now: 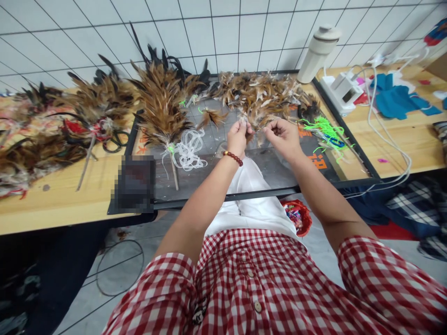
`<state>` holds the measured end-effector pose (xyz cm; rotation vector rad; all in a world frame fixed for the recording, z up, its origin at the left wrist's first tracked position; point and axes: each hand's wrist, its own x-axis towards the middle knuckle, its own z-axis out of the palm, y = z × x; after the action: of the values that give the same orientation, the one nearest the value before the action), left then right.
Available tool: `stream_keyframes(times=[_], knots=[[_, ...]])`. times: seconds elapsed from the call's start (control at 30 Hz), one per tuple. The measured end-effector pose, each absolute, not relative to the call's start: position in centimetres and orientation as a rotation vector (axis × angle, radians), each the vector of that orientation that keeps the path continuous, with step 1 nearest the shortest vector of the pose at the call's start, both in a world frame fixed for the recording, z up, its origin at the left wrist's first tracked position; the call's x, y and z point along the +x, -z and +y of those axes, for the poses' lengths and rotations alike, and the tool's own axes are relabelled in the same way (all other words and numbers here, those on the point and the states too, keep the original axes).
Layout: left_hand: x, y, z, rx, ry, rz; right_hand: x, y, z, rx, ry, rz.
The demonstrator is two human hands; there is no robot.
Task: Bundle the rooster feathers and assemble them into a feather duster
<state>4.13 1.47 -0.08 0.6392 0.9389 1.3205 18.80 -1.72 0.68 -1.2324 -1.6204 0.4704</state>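
Pinching a feather tuft [250, 136], left hand [238, 138] and right hand [284, 136] grip tightly over the feather-heaped tray [265, 191].

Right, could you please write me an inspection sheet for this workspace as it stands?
Surface: dark panel in a black frame, lying across wooden tables.
Job's things: feather tuft held between both hands; loose feather pile just behind.
Clutter: feather duster, white string coil, green string, scissors, white flask, blue cloth.
Grippers: left hand and right hand, fingers pinched on the feather tuft.
Cables: white cables trail over the right table's edge, near a white device.
Surroundings: white tiled wall; red basket below the table; checked cloth on the floor.
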Motion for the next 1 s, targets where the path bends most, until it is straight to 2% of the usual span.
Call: stream_keyframes(times=[0.23,0.43,1.0], knots=[[5.0,0.9,1.2,0.562,-1.248,0.798,18.0,0.3,-1.5,-1.22,-0.179,-1.823],[5.3,1.4,0.9,0.733,-1.276,0.877,17.8,0.7,-1.4,-1.198,-0.154,-1.919],[4.9,0.1,0.1,0.75,-1.253,0.933,18.4,0.1,-0.3,-1.134,-0.845,-1.418]])
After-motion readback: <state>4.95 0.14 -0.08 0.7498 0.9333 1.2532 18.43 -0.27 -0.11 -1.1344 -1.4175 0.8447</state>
